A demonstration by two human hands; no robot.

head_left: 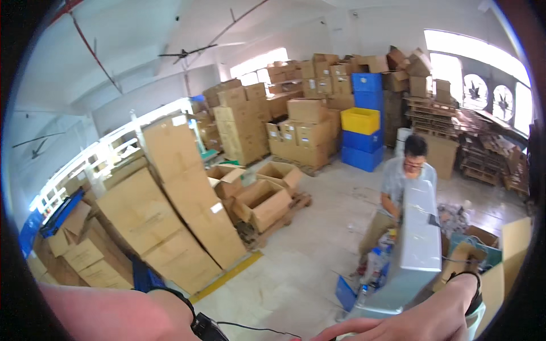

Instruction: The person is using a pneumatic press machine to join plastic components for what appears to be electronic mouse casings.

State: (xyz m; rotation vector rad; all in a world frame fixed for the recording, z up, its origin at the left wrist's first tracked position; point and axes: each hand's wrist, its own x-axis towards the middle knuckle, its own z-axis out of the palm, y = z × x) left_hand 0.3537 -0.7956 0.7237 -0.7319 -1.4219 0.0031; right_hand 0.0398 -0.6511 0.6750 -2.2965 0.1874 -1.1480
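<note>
My left forearm [122,312] enters at the lower left, with a black strap and a small black device [207,328] at the wrist. That hand itself lies below the lower edge. From the lower right comes my right hand [389,325], a black band at its wrist. Its fingers point left, close together, and are partly cut off by the frame. A dark thing shows beneath them, too little to name. From the wrist device a thin black cable [256,328] runs toward these fingers.
Beyond my right hand stands a tall silver-grey cabinet [420,233], with a person [406,170] behind it. Tall cardboard boxes [190,199] stack at left; open cartons [264,202] sit on a pallet. Farther back are blue and yellow crates [360,120] and wooden pallets [432,116].
</note>
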